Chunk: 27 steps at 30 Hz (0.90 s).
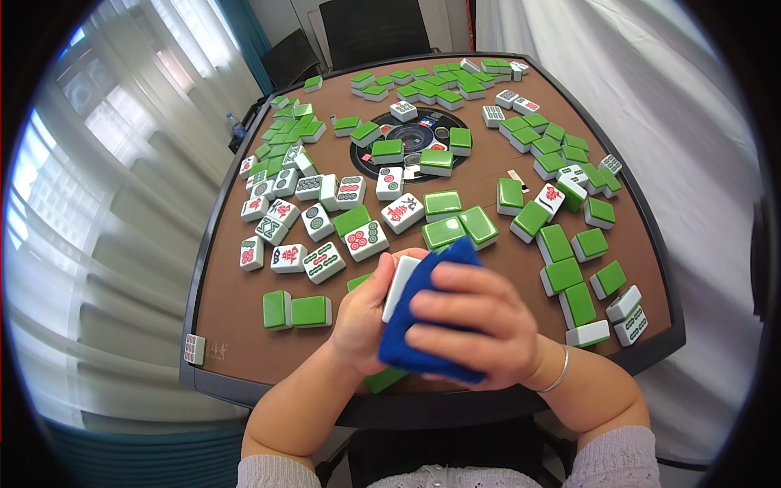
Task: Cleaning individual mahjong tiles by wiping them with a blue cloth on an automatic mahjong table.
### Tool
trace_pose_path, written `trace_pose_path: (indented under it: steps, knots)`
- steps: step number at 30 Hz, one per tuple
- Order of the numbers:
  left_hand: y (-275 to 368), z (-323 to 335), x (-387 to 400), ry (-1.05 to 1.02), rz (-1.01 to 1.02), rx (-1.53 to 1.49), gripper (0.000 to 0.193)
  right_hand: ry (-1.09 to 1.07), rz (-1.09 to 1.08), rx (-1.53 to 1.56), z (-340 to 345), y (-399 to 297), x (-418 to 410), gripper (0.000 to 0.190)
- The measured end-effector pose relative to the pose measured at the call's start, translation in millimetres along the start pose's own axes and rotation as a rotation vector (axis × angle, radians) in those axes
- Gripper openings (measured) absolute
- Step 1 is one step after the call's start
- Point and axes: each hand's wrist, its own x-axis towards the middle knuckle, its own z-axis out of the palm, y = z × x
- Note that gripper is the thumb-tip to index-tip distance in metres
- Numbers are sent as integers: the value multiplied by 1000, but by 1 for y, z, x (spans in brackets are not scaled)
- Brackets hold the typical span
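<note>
My left hand (360, 323) grips a mahjong tile (401, 287), its white side showing past my thumb. A folded blue cloth (439, 305) covers the rest of that tile. With fingers spread over the cloth, my right hand (482, 329) presses it against the tile. Both hands are above the near edge of the mahjong table (244, 341). Partly hidden under my hands lies a green-backed tile (385, 379). Just beyond them are a face-up tile with red and green circles (366, 240) and several green-backed tiles (443, 233).
Many loose tiles lie across the brown tabletop, including face-down ones at the right (561, 277) and face-up ones at the left (287, 258). A round centre console (410, 139) has tiles around and on it. A black raised rim (659, 348) borders the table. Black chairs (375, 33) stand beyond.
</note>
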Motion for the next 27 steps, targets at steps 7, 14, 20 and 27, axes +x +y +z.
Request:
trace_pose_path:
  steps: [7, 14, 20, 27]
  knots:
    - [-4, -7, 0, 37, 99, 374, 38, -26, 13, 25, 11, 0, -3, 38]
    - [-7, 9, -5, 138, 227, 474, 33, 38, 80, 1, 8, 5, -3, 35]
    - [-6, 4, -2, 121, 213, 528, 32, 81, 111, -5, 8, 8, -4, 31]
    - [-4, -8, 0, 106, 150, 456, 38, 151, 216, 113, 7, 15, -4, 34]
